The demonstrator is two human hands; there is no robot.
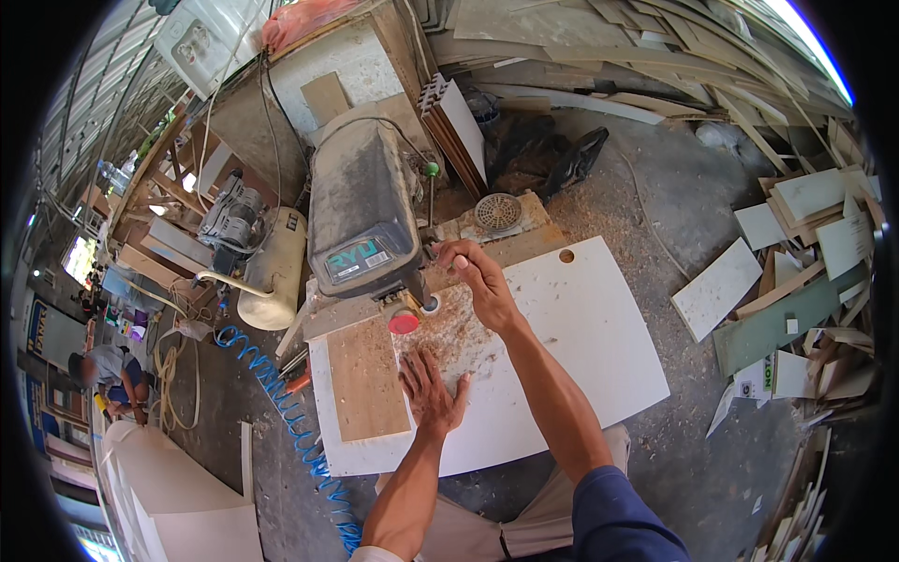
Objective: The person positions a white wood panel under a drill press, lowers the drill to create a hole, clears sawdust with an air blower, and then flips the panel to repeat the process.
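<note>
A dusty dark drill press (363, 201) stands in front of me, with a red round button (404, 322) at its front. Under its head lies a large white panel (571, 375) strewn with wood shavings. One round hole (567, 255) shows near the panel's far edge. My left hand (431, 391) rests flat on the panel with fingers spread, just below the drilling spot. At the right side of the machine, the curled fingers of my right hand (479, 286) close on a feed lever, mostly hidden by them. Another lever arm with a green knob (431, 170) sticks up behind.
A plain brown board (367, 379) lies at the panel's left. Left of it are a coiled blue air hose (281, 403) and a compressor tank (272, 272). Board offcuts (796, 272) pile up on the right. Another person (117, 379) bends over work at far left.
</note>
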